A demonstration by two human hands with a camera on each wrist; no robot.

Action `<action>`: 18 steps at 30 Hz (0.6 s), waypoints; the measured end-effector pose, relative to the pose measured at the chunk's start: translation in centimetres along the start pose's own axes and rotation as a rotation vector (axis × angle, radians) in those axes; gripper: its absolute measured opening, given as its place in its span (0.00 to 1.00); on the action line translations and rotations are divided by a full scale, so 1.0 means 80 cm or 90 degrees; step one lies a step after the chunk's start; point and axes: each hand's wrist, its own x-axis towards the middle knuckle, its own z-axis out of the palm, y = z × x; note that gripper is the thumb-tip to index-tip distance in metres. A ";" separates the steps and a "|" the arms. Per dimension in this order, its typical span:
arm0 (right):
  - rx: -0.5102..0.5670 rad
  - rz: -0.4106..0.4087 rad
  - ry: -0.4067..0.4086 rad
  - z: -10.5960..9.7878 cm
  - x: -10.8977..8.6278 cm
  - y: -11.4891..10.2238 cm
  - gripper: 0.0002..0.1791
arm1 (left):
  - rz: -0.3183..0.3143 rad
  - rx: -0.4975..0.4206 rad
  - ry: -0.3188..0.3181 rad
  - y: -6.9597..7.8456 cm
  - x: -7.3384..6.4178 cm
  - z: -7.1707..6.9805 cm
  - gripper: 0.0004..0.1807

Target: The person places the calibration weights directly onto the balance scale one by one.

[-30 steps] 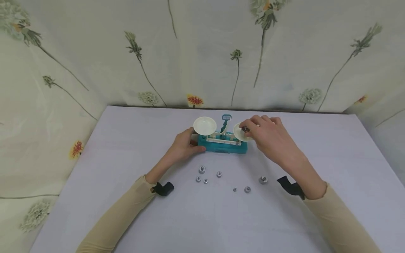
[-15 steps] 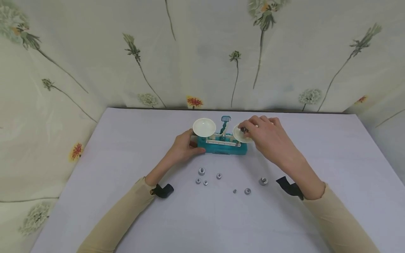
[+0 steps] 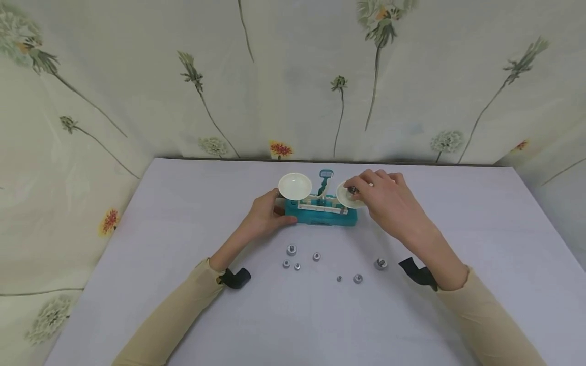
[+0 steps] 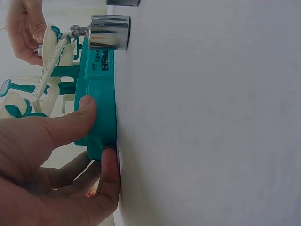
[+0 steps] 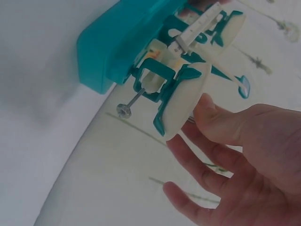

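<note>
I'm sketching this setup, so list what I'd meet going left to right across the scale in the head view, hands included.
Left hand, left pan, teal upright, right pan, right hand.

Person's arms, clothed to the wrist. The left sleeve (image 3: 169,315) and right sleeve (image 3: 490,315) are long, plain beige and close-fitting, with slight creases. Beyond the cuffs, the left hand (image 3: 264,213) and right hand (image 3: 384,201) are bare. A black left wrist piece (image 3: 237,278), bent and blunt-ended, and a black right wrist piece (image 3: 418,273), angular at its tip, project beside the cuffs.
</note>
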 end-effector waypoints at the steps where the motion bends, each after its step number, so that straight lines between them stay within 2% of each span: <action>1: 0.001 0.003 -0.002 0.000 0.000 0.000 0.16 | 0.000 0.000 0.000 0.000 0.000 0.000 0.40; 18: 0.005 0.022 -0.025 -0.001 -0.004 -0.002 0.19 | 0.016 0.003 0.001 0.000 -0.001 0.000 0.40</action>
